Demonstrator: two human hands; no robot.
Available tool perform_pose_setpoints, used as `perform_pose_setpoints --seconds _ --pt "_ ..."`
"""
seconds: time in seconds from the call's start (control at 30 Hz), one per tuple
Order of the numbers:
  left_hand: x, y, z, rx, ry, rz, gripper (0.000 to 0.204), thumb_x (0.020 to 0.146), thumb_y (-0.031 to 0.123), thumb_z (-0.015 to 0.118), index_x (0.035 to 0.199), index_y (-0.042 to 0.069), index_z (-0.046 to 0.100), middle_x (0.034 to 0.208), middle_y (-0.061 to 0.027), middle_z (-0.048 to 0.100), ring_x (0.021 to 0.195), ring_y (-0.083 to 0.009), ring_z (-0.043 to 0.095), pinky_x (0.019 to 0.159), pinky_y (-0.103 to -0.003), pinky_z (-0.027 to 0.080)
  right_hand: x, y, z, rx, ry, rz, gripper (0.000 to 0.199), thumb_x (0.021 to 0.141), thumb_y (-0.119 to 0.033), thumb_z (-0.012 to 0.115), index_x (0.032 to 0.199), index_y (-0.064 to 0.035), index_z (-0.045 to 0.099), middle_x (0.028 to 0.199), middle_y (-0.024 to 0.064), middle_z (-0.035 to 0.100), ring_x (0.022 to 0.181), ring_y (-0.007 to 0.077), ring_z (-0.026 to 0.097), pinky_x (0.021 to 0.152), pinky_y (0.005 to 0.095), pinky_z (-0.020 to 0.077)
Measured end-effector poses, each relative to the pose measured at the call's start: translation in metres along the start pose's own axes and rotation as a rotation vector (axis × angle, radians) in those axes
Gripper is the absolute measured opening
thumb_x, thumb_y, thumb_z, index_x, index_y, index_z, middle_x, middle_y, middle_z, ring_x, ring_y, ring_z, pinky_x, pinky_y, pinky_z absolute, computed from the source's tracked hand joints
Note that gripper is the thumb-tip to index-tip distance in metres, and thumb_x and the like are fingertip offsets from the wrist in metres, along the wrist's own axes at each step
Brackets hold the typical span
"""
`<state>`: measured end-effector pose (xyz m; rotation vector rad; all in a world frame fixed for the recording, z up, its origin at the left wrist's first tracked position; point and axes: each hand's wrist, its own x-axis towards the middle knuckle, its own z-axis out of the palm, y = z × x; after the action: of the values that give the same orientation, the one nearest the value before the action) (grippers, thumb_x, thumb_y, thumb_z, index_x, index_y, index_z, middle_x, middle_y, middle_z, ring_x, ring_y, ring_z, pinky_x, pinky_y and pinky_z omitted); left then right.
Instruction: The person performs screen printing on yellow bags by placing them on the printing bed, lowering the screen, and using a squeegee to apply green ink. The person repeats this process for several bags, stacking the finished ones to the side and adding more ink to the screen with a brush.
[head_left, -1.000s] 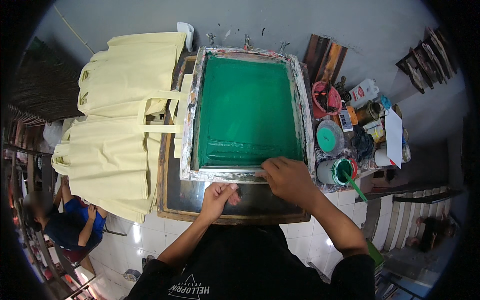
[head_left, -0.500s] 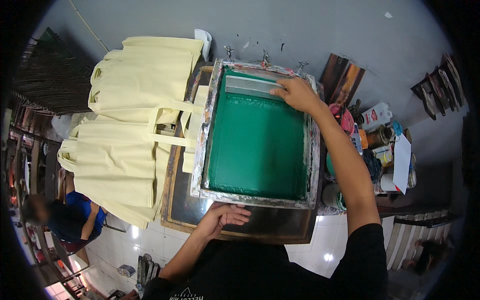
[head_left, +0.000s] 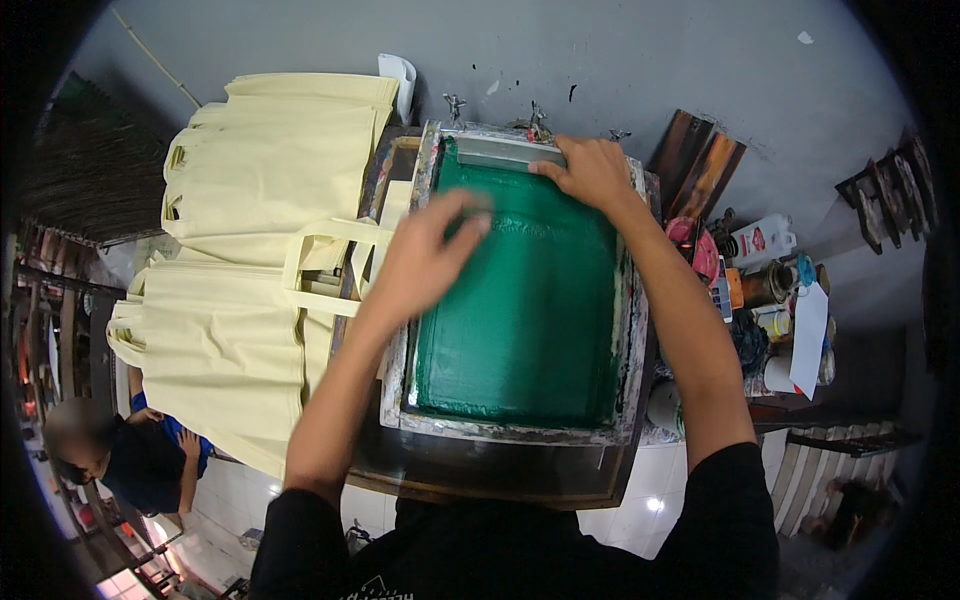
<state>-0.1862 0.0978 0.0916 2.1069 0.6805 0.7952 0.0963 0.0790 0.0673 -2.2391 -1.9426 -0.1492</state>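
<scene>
With my right hand [head_left: 592, 172] I'm gripping the squeegee [head_left: 494, 152] at the screen's [head_left: 500, 431] far edge; my left hand [head_left: 436, 258] is hovering blurred, empty, loosely open. Ink [head_left: 525, 330] is already coating most of it; what's left, I'm not seeing. Bags [head_left: 230, 320] are crowding the left, containers [head_left: 766, 284] the right; open room is lying over the ink.
</scene>
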Motion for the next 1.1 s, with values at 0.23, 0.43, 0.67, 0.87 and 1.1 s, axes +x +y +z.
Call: perform_pose_setpoints --seconds 0.23,0.43,0.67,0.87,1.1 --pt "0.093 -0.052 0.003 0.447 -0.238 0.035 0.028 0.09 0.025 0.072 0.11 0.004 0.074 0.096 -0.0211 0.073 0.092 -0.0408 0.069 0.086 -0.046 0.053 -0.031 -0.01 0.004 0.072 0.11 -0.096 0.059 0.088 -0.063 0.066 0.091 -0.0038 0.071 0.082 0.0191 0.072 0.077 0.0407 0.07 0.069 0.0516 0.0533" --pt "0.054 -0.044 0.0 0.414 -0.226 0.03 0.027 0.089 0.029 0.074 0.105 0.007 0.077 0.087 -0.0227 0.071 0.083 -0.0408 0.07 0.076 -0.047 0.053 -0.063 -0.031 -0.003 0.07 0.02 -0.071 0.06 0.089 -0.063 0.065 0.087 -0.0027 0.068 0.081 0.0182 0.071 0.078 0.0403 0.069 0.067 0.0514 0.0522" --pt "-0.005 -0.03 0.001 0.377 -0.21 0.054 0.029 0.089 0.028 0.075 0.102 0.003 0.075 0.088 -0.0219 0.071 0.082 -0.0402 0.069 0.075 -0.046 0.053 -0.117 -0.054 -0.007 0.113 0.03 -0.094 0.058 0.088 -0.06 0.066 0.08 -0.0025 0.062 0.078 0.0163 0.069 0.076 0.0404 0.068 0.064 0.0523 0.0506" --pt "-0.067 -0.001 -0.002 0.391 -0.245 0.054 0.025 0.089 0.024 0.075 0.1 0.002 0.076 0.091 -0.0189 0.073 0.087 -0.0384 0.069 0.079 -0.045 0.053 -0.178 -0.086 -0.016 0.133 -0.016 -0.075 0.047 0.088 -0.05 0.069 0.084 -0.0041 0.064 0.079 0.015 0.069 0.076 0.0356 0.069 0.065 0.0484 0.0536" --pt "-0.152 0.026 -0.01 0.353 -0.253 0.083 0.014 0.086 0.014 0.077 0.095 0.003 0.075 0.088 -0.0149 0.072 0.082 -0.0348 0.067 0.077 -0.043 0.053 -0.254 -0.132 -0.021 0.165 0.078 -0.088 0.044 0.084 -0.048 0.075 0.079 -0.0073 0.059 0.074 0.0084 0.06 0.069 0.0296 0.063 0.059 0.0416 0.0502"
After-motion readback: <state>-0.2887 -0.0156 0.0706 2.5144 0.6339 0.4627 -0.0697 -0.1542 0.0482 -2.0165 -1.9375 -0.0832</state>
